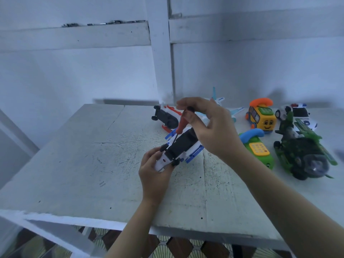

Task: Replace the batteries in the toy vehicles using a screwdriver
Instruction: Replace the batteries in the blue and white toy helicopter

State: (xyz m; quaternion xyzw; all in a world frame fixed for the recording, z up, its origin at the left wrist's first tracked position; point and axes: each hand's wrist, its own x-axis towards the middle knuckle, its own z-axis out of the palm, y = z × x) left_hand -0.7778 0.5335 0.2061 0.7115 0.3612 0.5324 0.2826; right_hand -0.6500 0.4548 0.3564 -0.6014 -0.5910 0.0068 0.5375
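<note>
A white and blue toy helicopter (183, 146) lies upside down on the white table (93, 155), its black underside facing up. My left hand (154, 170) grips its white nose end. My right hand (208, 125) pinches the top of a red-handled screwdriver (181, 125), whose thin shaft slants down onto the black underside near the small wheels.
Behind lies a white and red toy helicopter (165, 118), also belly up. To the right stand a yellow phone car (261, 116), a green toy phone (257, 148), a green camouflage helicopter (301, 151), a police car (296, 112) and a white plane (221, 103). The table's front edge is close.
</note>
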